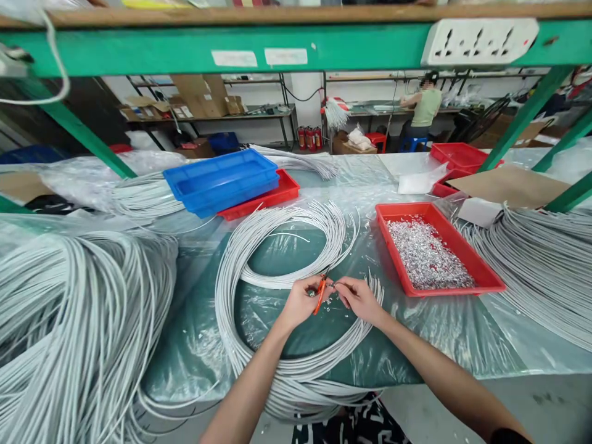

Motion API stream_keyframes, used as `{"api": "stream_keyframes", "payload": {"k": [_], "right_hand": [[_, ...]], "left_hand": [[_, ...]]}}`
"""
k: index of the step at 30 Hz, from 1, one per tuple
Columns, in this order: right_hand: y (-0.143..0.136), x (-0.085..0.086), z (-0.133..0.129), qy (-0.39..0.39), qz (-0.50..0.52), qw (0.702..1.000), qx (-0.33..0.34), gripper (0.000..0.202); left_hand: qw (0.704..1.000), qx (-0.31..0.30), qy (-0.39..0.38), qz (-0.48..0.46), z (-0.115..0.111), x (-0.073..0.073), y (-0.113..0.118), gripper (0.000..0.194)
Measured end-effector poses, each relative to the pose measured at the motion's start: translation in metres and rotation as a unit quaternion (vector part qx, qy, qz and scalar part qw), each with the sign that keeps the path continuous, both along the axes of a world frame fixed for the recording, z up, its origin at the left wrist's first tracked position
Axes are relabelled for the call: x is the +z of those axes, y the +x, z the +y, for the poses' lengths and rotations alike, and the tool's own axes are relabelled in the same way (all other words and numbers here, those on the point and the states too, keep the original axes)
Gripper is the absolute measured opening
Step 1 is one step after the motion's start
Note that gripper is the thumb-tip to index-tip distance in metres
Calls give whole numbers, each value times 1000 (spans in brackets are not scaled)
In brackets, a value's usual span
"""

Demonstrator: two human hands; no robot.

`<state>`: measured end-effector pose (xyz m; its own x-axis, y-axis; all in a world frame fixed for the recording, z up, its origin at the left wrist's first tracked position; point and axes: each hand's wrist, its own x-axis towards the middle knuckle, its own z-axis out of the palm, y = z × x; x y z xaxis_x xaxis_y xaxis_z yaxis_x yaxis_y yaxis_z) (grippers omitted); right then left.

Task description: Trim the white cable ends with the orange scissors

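My left hand (303, 300) is closed around a small pair of orange-handled pliers (320, 295), its dark jaws up near the coil. Close beside it, the fingertips of my right hand (358, 298) pinch together at the pliers; what lies in them is too small to make out. Both hands are over a large looped coil of light grey cables (226, 296), whose loose ends fan out at the top and beside my right wrist. Small silvery bits (329, 302) lie on the green table covering below my fingers.
A red tray (490, 282) of shiny metal pieces (428, 256) stands at right. A blue tray (222, 179) rests over a red one (289, 188) behind the coil. Thick cable bundles lie left (92, 320) and right (546, 265). A green shelf beam (361, 46) crosses above.
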<state>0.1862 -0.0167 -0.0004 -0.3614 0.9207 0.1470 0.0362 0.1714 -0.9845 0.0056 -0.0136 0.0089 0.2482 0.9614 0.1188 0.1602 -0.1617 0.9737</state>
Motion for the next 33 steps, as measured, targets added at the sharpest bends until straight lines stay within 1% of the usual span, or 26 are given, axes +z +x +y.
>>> {"api": "stream_keyframes", "payload": {"k": [2,5,9,12,16,19,22,25,28,30,33], "right_hand": [[2,-1,-1,2,-7,1000,15,40],[5,-3,-2,4,-20,999,30,38],[7,-2,-5,19,-42,999,29,36],[7,1,-8,41,-62,997,3,30],[6,2,-9,109,-104,987,-48,21],[6,3,-9,136,-120,982,-52,21],[8,7,-9,101,-98,989,-48,26],[10,8,-7,41,-38,998,-38,33],[11,6,-4,-15,35,999,-19,38],[13,4,-1,-46,66,997,-4,40],[16,2,2,-57,85,995,7,41]], "left_hand": [[1000,-8,8,13,-2,0,1,23],[999,-4,16,32,-4,2,2,22],[999,1,13,36,-5,5,3,21],[999,13,15,40,-5,5,2,21],[998,29,20,46,-4,3,1,21],[998,23,19,51,-5,2,1,21],[998,33,27,56,-5,3,1,24],[994,36,43,89,-4,4,0,26],[989,-3,56,137,-4,6,0,28],[986,-28,58,153,-5,7,-1,27],[984,-49,46,167,-6,10,-1,23]]}}
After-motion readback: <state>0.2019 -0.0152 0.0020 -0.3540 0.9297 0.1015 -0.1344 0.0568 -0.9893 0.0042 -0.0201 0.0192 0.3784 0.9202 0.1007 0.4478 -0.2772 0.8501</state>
